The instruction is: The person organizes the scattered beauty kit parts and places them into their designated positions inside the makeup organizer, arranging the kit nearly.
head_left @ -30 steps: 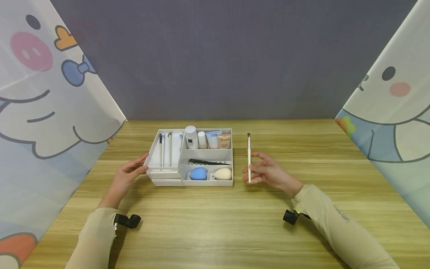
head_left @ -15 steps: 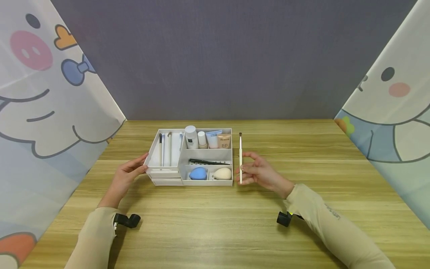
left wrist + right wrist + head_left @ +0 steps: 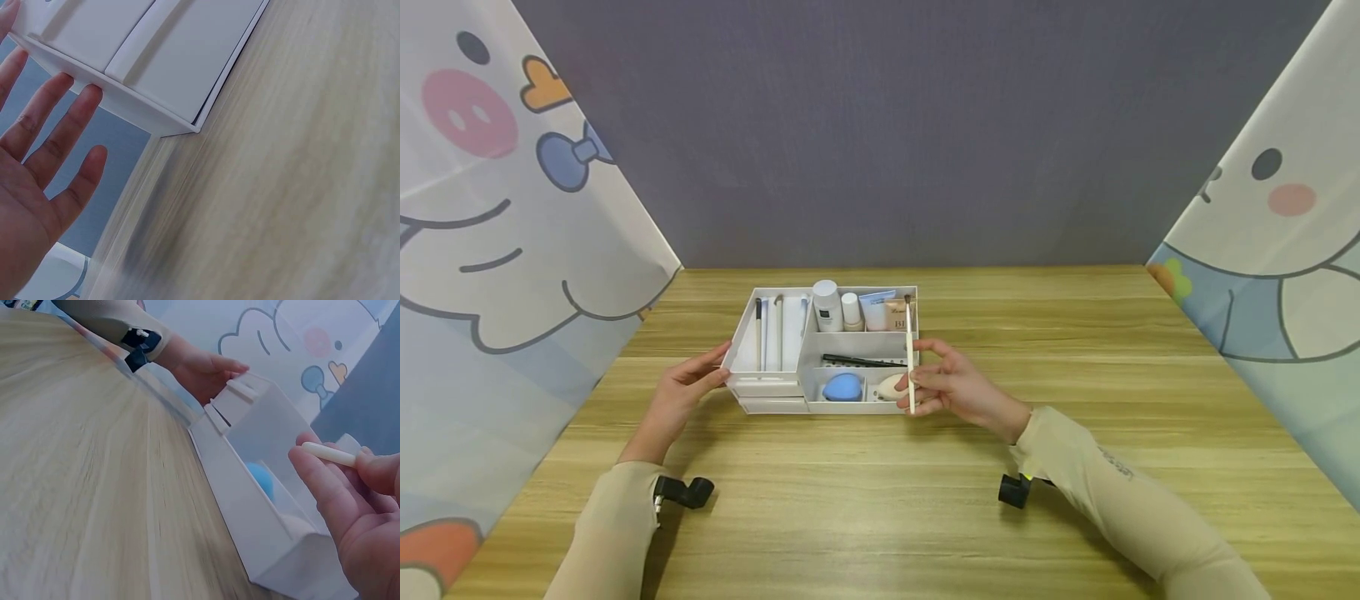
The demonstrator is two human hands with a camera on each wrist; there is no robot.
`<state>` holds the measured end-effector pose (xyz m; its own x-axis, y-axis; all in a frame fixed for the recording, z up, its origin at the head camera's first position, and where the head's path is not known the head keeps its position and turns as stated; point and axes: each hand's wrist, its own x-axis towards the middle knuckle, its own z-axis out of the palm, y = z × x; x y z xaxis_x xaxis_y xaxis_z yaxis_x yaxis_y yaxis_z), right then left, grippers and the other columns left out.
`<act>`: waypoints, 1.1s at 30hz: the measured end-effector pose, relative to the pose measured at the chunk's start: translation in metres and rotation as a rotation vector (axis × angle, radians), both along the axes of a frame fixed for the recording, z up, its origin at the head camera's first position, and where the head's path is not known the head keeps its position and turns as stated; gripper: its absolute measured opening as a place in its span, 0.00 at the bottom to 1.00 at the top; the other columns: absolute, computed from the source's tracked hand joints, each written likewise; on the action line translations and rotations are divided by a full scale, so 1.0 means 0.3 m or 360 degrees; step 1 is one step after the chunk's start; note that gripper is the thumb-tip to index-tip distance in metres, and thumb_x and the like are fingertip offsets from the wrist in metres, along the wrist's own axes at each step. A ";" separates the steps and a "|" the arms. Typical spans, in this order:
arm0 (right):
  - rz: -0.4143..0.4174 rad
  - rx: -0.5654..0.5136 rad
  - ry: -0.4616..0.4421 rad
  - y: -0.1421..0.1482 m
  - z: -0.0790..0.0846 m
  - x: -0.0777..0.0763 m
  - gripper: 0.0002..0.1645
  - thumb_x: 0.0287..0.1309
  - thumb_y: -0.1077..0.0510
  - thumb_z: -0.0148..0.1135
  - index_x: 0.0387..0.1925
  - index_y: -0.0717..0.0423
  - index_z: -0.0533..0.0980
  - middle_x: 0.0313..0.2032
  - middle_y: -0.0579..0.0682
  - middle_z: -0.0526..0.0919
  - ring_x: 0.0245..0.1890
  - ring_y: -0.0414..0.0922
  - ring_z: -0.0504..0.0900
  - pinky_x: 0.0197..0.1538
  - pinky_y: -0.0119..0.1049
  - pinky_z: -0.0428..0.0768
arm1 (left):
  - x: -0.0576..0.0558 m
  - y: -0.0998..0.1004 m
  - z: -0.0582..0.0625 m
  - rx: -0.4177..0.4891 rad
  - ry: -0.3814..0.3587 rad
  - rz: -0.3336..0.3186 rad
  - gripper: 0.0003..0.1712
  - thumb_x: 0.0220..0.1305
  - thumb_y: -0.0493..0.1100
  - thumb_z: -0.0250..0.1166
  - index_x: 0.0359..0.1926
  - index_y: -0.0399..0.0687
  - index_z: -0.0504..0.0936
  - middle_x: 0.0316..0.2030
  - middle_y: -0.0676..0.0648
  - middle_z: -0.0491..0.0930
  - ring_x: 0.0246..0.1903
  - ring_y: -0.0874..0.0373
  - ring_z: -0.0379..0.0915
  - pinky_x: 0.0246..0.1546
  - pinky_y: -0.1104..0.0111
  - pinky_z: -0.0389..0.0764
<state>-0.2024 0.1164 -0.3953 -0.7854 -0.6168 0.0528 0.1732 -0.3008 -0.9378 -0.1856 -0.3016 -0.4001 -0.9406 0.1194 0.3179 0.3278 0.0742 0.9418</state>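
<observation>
My right hand (image 3: 962, 390) pinches a makeup brush (image 3: 910, 358) with a cream handle and small dark tip, held upright over the right end of a white cosmetics organizer (image 3: 792, 337). In the right wrist view, the handle (image 3: 328, 453) lies between thumb and fingers. My left hand (image 3: 679, 400) touches the organizer's left side near its front corner. Its fingers are extended in the left wrist view, fingertips (image 3: 90, 97) against the side wall. Several brushes lie in the left compartment. A blue makeup sponge (image 3: 843, 387) and a cream sponge (image 3: 889, 388), partly covered by the right hand, sit in front.
A white bottle (image 3: 827, 308), a smaller white-capped bottle (image 3: 852, 311) and two tubes stand in the organizer's back row. A black pen (image 3: 857, 361) lies in the middle compartment. Wood-grain table (image 3: 850, 500) surrounds the organizer, with a grey panel (image 3: 880, 133) behind.
My right hand has carried the brush leftward, from beside the organizer to over its right end. The left hand and the organizer have stayed in place.
</observation>
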 end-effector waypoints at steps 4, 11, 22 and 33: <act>0.0004 0.0009 -0.0014 -0.027 0.006 0.001 0.28 0.69 0.76 0.41 0.67 0.67 0.49 0.37 0.56 0.85 0.34 0.51 0.88 0.37 0.41 0.86 | 0.002 0.000 0.002 -0.0010 -0.0012 0.0005 0.24 0.69 0.29 0.60 0.61 0.53 0.82 0.50 0.65 0.82 0.43 0.69 0.77 0.44 0.79 0.78; 0.0055 0.0017 -0.0012 -0.074 0.008 -0.001 0.30 0.70 0.76 0.42 0.69 0.71 0.45 0.35 0.56 0.85 0.33 0.49 0.88 0.36 0.39 0.86 | -0.001 0.000 -0.001 -0.0015 0.0002 0.0000 0.24 0.69 0.29 0.60 0.61 0.54 0.82 0.50 0.65 0.82 0.42 0.70 0.77 0.44 0.79 0.78; 0.0110 0.0075 -0.0044 -0.163 0.027 0.021 0.29 0.70 0.75 0.44 0.68 0.70 0.49 0.36 0.57 0.85 0.32 0.49 0.88 0.36 0.41 0.87 | 0.001 0.002 0.000 -0.0026 -0.0017 0.0024 0.23 0.70 0.30 0.60 0.61 0.53 0.81 0.49 0.65 0.82 0.42 0.69 0.77 0.43 0.79 0.78; 0.0201 0.0045 -0.0065 -0.236 0.063 0.019 0.23 0.71 0.74 0.44 0.64 0.62 0.59 0.35 0.57 0.85 0.32 0.49 0.87 0.36 0.42 0.87 | 0.002 0.004 0.002 -0.0026 -0.0009 0.0012 0.23 0.70 0.29 0.60 0.62 0.51 0.81 0.50 0.66 0.82 0.42 0.70 0.77 0.43 0.79 0.78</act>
<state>-0.1967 0.0455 -0.3764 -0.7027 -0.7114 0.0037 0.2460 -0.2479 -0.9370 -0.1850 -0.3004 -0.3994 -0.9432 0.1172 0.3108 0.3219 0.0920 0.9423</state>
